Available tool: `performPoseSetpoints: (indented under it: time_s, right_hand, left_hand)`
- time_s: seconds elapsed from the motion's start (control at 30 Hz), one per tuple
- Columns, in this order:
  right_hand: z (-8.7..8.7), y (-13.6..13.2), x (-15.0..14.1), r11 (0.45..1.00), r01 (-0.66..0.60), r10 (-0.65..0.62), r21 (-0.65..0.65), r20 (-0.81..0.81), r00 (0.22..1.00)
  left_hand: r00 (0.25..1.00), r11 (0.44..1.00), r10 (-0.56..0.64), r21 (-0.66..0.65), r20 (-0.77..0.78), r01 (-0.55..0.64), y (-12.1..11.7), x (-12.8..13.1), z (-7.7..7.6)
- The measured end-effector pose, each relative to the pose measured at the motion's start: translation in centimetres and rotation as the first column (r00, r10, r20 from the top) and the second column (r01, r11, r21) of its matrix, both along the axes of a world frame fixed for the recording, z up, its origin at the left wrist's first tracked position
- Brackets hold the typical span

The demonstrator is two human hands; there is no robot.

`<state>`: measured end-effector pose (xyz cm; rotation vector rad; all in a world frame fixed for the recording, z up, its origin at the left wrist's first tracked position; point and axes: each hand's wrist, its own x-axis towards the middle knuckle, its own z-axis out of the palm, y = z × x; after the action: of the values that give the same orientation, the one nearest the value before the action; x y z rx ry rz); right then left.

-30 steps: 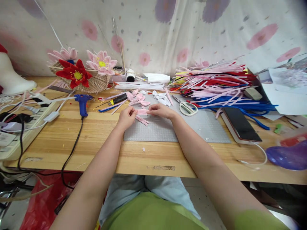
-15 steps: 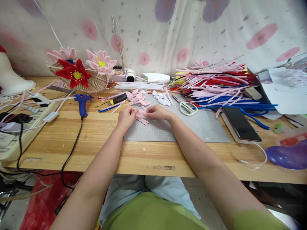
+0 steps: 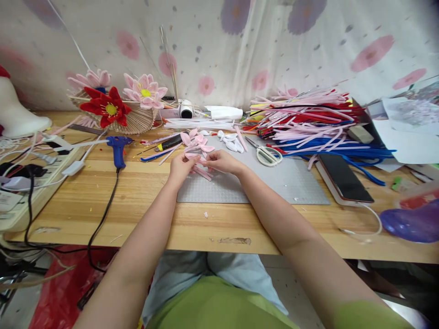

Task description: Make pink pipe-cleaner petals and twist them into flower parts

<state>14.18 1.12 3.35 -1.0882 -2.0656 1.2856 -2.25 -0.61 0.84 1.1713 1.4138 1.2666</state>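
My left hand (image 3: 180,167) and my right hand (image 3: 222,161) meet over the far left part of a grey cutting mat (image 3: 274,183). Both pinch a pink pipe-cleaner petal (image 3: 202,170) between their fingertips. Its loose ends lie on the mat just below the fingers. More finished pink petals (image 3: 197,139) and some white ones (image 3: 230,139) lie just beyond my hands.
Scissors (image 3: 265,154) lie right of my hands. A big heap of pink, red and blue pipe cleaners (image 3: 308,123) fills the back right, with a phone (image 3: 343,177) in front. A blue glue gun (image 3: 118,148), a power strip (image 3: 30,183) and finished flowers (image 3: 109,107) sit left.
My two hands have drawn closer together and shifted slightly left and away from me, folding the pink petal up between the fingertips.
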Motion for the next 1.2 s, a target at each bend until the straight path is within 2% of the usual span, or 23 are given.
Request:
performPoseSetpoints:
  time_s: [0.07, 0.13, 0.2, 0.3, 0.37, 0.5, 0.67, 0.77, 0.9, 1.07, 1.2]
  right_hand:
    - [-0.3, 0.0, -0.4, 1.000, 0.017, -0.017, 0.001, -0.012, 1.000]
    - [-0.7, 0.1, -0.7, 0.999, 0.035, -0.035, 0.003, 0.001, 0.999]
    - [-0.9, 0.1, -0.9, 0.999, 0.041, -0.041, -0.003, 0.017, 0.999]
    - [-0.8, 0.0, -1.0, 0.997, 0.055, -0.057, -0.055, -0.034, 0.998]
    - [-0.4, -0.1, -0.9, 0.992, 0.063, -0.075, -0.106, -0.118, 0.990]
    - [0.3, -0.4, -0.7, 0.986, 0.019, -0.053, -0.163, -0.208, 0.977]
    - [0.3, -0.6, -0.6, 0.970, -0.136, 0.103, -0.204, -0.163, 0.981]
    - [0.4, -0.7, -0.6, 0.963, -0.191, 0.148, -0.191, -0.218, 0.965]
    - [0.3, -0.6, -0.7, 0.966, -0.142, 0.090, -0.215, -0.235, 0.968]
    - [-0.2, -0.5, -0.9, 0.951, -0.056, -0.016, -0.305, -0.230, 0.973]
    - [-0.4, -0.4, -1.0, 0.914, -0.039, -0.076, -0.404, -0.265, 0.961]
  left_hand:
    - [0.999, 1.000, -0.005, -0.015, 0.037, 0.006, -0.2, 0.5, -0.1]
    - [1.000, 1.000, 0.021, 0.007, 0.005, -0.021, -0.4, 0.9, -0.1]
    - [0.992, 0.996, 0.045, 0.079, -0.119, -0.036, -0.6, 0.9, 0.0]
    - [0.928, 0.971, 0.126, 0.233, -0.351, -0.044, -0.8, 0.7, 0.3]
    - [0.903, 0.958, 0.160, 0.284, -0.398, -0.045, -0.8, 0.6, 0.5]
    - [0.954, 0.973, 0.096, 0.227, -0.283, -0.030, -0.6, 0.3, 0.7]
    - [0.961, 0.962, 0.141, 0.264, -0.238, -0.076, -0.4, -0.1, 0.5]
    - [0.988, 0.976, 0.126, 0.187, -0.094, -0.106, -0.2, 0.1, 0.3]
    - [0.987, 0.985, 0.126, 0.104, 0.099, -0.136, 0.1, 0.5, 0.2]
    - [0.980, 0.980, 0.099, 0.156, 0.171, -0.126, 0.1, 0.6, 0.3]
    - [0.968, 0.987, 0.059, 0.130, 0.244, -0.093, -0.3, 0.9, 0.7]
